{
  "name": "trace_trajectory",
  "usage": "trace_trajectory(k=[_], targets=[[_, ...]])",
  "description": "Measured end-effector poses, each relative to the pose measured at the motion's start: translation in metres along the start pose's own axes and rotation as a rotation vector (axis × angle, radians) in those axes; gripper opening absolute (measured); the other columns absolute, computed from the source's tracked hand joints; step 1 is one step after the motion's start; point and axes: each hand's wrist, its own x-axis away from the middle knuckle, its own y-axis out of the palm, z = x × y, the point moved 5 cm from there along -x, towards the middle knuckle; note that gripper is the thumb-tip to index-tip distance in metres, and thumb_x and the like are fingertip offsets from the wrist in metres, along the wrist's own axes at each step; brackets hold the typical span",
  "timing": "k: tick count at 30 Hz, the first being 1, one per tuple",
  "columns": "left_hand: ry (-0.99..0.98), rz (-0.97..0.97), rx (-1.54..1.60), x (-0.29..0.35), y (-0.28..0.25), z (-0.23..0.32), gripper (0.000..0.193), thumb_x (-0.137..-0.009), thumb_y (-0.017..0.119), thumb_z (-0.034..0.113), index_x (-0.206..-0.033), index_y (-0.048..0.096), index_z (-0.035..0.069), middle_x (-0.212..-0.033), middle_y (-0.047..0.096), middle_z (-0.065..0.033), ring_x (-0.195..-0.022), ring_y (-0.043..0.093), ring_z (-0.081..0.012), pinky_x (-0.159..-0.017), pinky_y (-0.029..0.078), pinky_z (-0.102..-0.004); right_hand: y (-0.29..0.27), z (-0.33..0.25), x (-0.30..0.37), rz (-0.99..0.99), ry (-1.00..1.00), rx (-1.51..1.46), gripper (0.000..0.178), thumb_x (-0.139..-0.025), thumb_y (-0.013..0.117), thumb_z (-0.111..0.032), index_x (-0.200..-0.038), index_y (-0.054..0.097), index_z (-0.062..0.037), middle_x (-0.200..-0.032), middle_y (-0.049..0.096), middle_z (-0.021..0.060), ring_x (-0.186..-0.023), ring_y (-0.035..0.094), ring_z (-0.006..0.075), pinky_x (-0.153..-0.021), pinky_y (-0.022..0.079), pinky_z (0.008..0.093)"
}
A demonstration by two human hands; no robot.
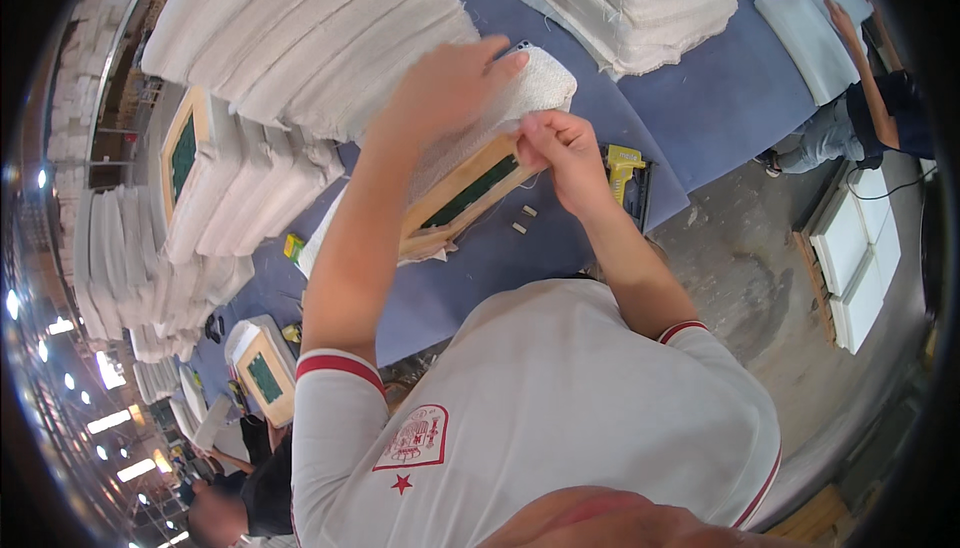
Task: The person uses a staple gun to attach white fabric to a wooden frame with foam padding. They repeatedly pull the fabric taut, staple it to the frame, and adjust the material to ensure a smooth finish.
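Observation:
A seat cushion [548, 70] with pale woven fabric stands tilted on the blue table before me, its wooden frame [408, 240] and dark green middle turned toward me. My right hand [568, 151] is closed at the frame's right corner, thumb and fingers pinching the fabric edge. Above the cushion's upper edge, my left hand [440, 88] is blurred by motion, with its fingers stretched out and apart. Whether it touches the fabric I cannot tell. To the right of my right hand lies a yellow and black staple gun [626, 173]. Two small pale pieces [523, 220] rest below the cushion.
Tall stacks of white cushions [310, 38] rise at the far left, and another stack [635, 8] stands at the far right. A yellow-green small box [293, 247] is on the table's left. People work at the right [880, 108] and lower left [255, 488]. White panels [860, 258] lie on the floor.

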Motion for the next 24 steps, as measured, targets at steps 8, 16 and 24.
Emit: trace_trajectory(k=[8,16,24], targets=[[0.009,0.079,-0.021,0.003,0.022,-0.016,0.06,-0.123,0.049,0.046,-0.159,0.066,0.002,-0.13,0.08,-0.0282,-0.122,0.074,-0.0511,-0.107,0.056,-0.0561,-0.012,0.016,-0.023,-0.044,0.275,-0.46,0.07,-0.122,0.056,-0.051,-0.087,0.084,0.0018,-0.065,0.068,0.0086,-0.058,0.054,0.0162,-0.061,0.04,0.0312],[0.146,0.272,-0.128,-0.001,0.011,-0.022,0.052,-0.107,0.074,0.052,-0.118,0.071,0.001,-0.082,0.075,-0.0142,-0.066,0.076,-0.0362,-0.059,0.06,-0.0488,-0.019,0.028,-0.05,-0.123,0.082,-0.317,0.053,-0.119,0.067,-0.026,-0.074,0.078,-0.0015,-0.057,0.064,0.0063,-0.047,0.047,0.0101,-0.055,0.041,0.0313],[0.119,0.163,-0.017,-0.04,0.003,-0.037,0.074,-0.09,0.085,0.061,-0.125,0.077,-0.004,-0.107,0.082,-0.0229,-0.097,0.08,-0.0425,-0.088,0.064,-0.0496,-0.024,0.036,-0.078,-0.088,0.017,-0.387,0.051,-0.116,0.07,-0.018,-0.066,0.067,-0.0065,-0.056,0.059,0.0031,-0.049,0.05,0.0102,-0.055,0.042,0.0329]])
